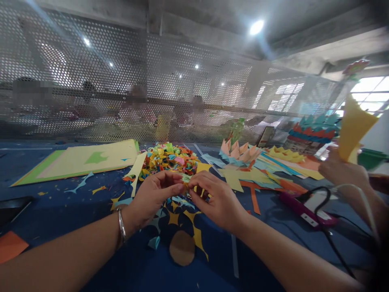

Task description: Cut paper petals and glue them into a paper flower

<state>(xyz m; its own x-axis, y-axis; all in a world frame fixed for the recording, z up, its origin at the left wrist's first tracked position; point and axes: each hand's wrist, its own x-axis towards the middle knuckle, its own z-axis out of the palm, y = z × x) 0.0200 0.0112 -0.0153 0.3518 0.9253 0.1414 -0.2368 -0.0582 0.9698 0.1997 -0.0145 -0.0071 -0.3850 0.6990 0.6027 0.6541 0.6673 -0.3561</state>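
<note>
Pinched tight, thumb to fingertips, and it's both hands on one tiny scrap! Left hand and right hand meet tip to tip, closed on a pale green paper piece, held up over the table, just in front of the heaped paper bits. What a look at it: light, minty, small enough that the fingers cover most of it, only a slim crumpled-looking patch peeping out between them. Its full outline? Hidden by those fingertips, so whether it's folded, I can't tell.

Beneath the wrists, offcuts everywhere: a yellow offcut with curved-in sides and, nearer the viewer, a brown disc lying flat. Silver bracelet on the left wrist. Away to the left, a stack of sheets, cream over green; to the right, a peach paper crown with pointed tips, and a purple power strip. Far right, another person's hand with yellow paper upright in it!
</note>
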